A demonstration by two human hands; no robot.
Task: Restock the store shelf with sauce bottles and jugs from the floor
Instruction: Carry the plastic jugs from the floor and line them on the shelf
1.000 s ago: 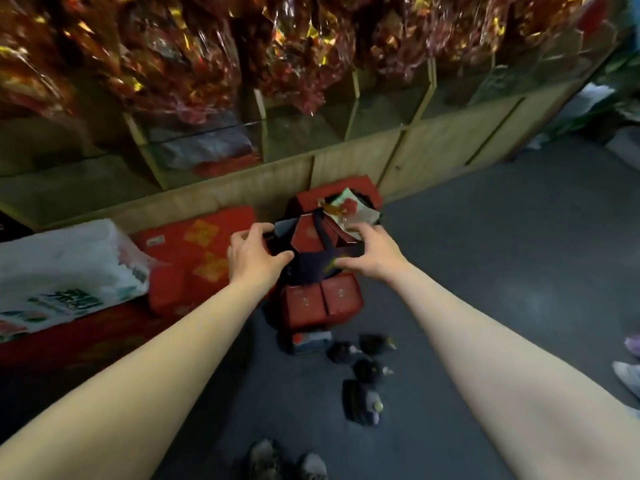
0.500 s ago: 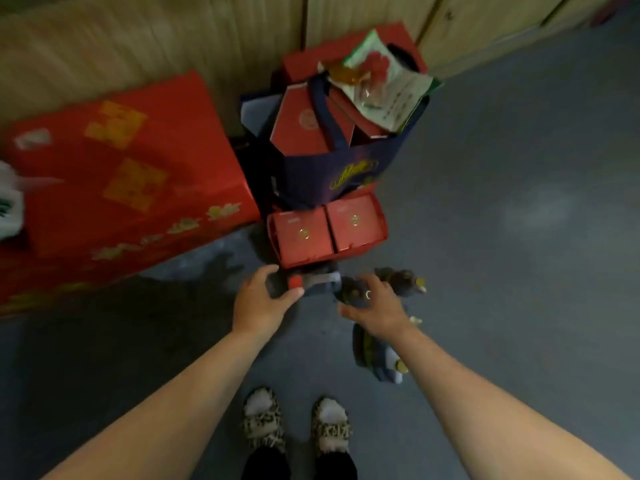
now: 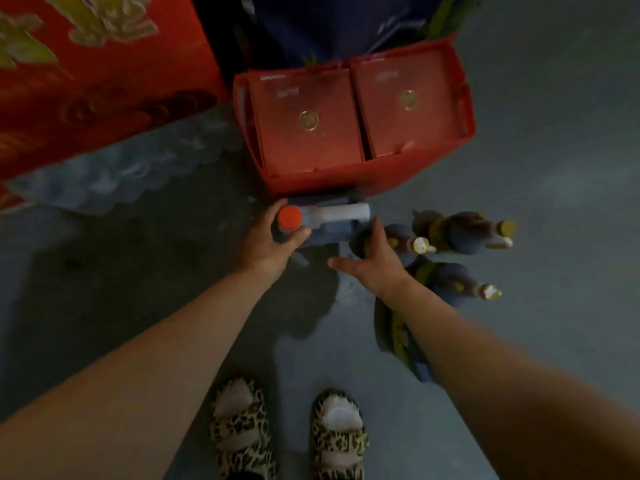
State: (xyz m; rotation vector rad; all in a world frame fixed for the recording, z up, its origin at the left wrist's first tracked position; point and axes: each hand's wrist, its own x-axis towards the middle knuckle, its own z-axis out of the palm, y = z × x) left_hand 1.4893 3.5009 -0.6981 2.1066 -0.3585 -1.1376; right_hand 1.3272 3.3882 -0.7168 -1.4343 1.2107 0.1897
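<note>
- Head view looks straight down at grey floor point(image 3: 554, 133); both bare arms reach fwd.
- Left hand point(image 3: 268, 239) wraps around neck of jug point(image 3: 325, 223) just under its red cap point(image 3: 290, 218); thumb on one side, fingers curled round the other.
- Jug stands on floor, touching front of red box point(image 3: 353, 126); white handle runs from cap toward the right. Body mostly in shadow, bluish.
- Right hand point(image 3: 372, 261) spread, fingers roughly straight, thumb out to the left. Fingertips at right side of jug and over a dark bottle point(image 3: 403, 239); contact w/ either – cannot tell, blur.
- 3 more dark sauce bottles lie on their sides on floor, right of jug: one w/ yellow cap point(image 3: 464, 232), one nearer point(image 3: 450, 282), one partly under right forearm point(image 3: 394, 330). Yellow-green labels, print not readable.
- Red box holds 2 red packs side by side, gold emblem on each.
- Dark blue bag point(image 3: 332, 26) behind box, top edge of view.
- Big red carton point(image 3: 97, 64) w/ gold print, upper left.
- Leopard-print slippers point(image 3: 287, 431) at bottom, white socks.
</note>
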